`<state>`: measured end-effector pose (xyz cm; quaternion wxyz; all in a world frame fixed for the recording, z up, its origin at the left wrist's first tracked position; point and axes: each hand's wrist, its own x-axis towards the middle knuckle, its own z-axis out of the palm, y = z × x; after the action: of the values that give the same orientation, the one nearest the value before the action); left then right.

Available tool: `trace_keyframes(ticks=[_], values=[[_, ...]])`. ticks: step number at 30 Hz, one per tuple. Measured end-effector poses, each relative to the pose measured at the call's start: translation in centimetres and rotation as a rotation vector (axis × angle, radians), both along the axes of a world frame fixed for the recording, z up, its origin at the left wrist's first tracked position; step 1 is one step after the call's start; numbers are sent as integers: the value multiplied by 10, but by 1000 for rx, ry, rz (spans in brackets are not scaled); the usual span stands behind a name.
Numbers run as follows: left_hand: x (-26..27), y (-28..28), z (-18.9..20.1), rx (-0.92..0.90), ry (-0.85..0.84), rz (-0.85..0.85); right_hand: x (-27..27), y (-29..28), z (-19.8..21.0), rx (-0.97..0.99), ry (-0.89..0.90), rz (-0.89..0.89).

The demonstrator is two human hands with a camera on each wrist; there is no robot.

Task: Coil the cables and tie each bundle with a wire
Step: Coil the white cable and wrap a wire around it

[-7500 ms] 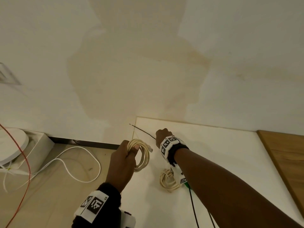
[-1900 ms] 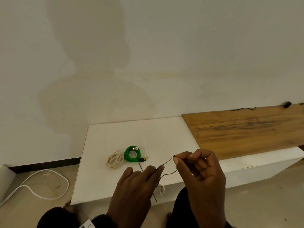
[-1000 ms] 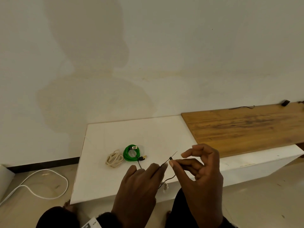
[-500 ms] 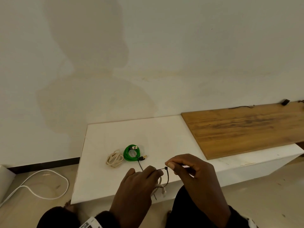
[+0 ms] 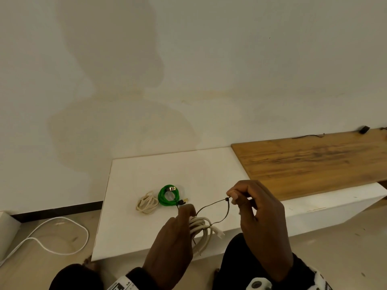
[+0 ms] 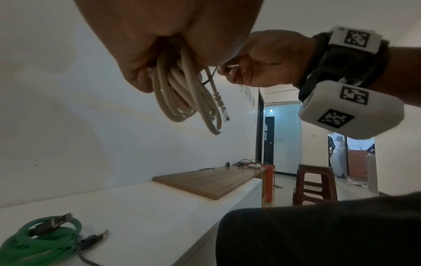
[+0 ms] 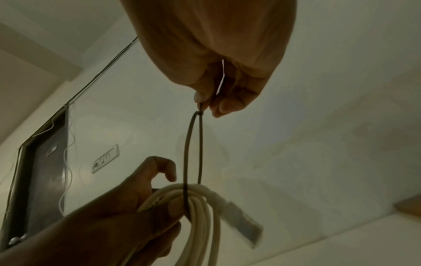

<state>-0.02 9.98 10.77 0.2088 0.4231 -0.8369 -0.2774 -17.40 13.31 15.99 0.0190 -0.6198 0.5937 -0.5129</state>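
My left hand (image 5: pixel 180 231) grips a coiled cream cable (image 5: pixel 202 231) (image 6: pixel 182 97) (image 7: pixel 202 216) above the front edge of the white bench (image 5: pixel 163 172). A thin black tie wire (image 5: pixel 217 206) (image 7: pixel 193 147) loops around that coil. My right hand (image 5: pixel 249 206) pinches the wire where its two strands cross, up and to the right of the coil (image 7: pixel 200 106). On the bench lie a second cream coil (image 5: pixel 146 203) and a green coiled cable (image 5: pixel 168 195) (image 6: pixel 38 239) with USB plugs.
A wooden board (image 5: pixel 314 160) covers the bench to the right, with a small black wire (image 5: pixel 307 136) at its back. A white cable (image 5: pixel 52 235) curls on the floor at left. A brown stool (image 6: pixel 315 183) stands beyond the bench's end. My dark-clothed knee (image 6: pixel 318 230) is below.
My right hand has drawn the wire's crossing up and to the right, opening a long loop around the coil. The cream coil in my left hand now shows more fully.
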Motion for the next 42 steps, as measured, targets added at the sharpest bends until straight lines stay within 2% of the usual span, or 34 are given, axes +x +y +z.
trace_keyframes(ticks=[5, 9, 13, 16, 20, 27, 32, 34, 38, 42], values=[[-3, -6, -18, 49, -37, 37, 6, -1, -4, 25, 96, 49], [-4, -11, -20, 50, -68, -60, -3, -6, 5, 17, 85, 11], [-11, -9, -14, 21, -97, -96, 7, -5, 13, 33, 115, 68], [-20, -9, -18, 37, -94, -29, 22, 1, 18, 22, 136, 124], [-18, -19, -35, 182, -16, 151, 26, 5, 25, 4, 150, 178], [-7, -18, -41, 170, 38, 47, -2, 2, 33, 52, -113, 114], [-14, -3, -27, 91, -13, -12, -21, -5, 57, 143, -535, 167], [-17, 1, -16, 63, -14, -63, -34, -11, 66, 128, -635, 150], [-22, 6, 2, 132, -78, -197, -48, -22, 72, 121, -677, 179], [-20, 8, 3, 43, -147, -268, -38, -22, 77, 163, -639, 211]])
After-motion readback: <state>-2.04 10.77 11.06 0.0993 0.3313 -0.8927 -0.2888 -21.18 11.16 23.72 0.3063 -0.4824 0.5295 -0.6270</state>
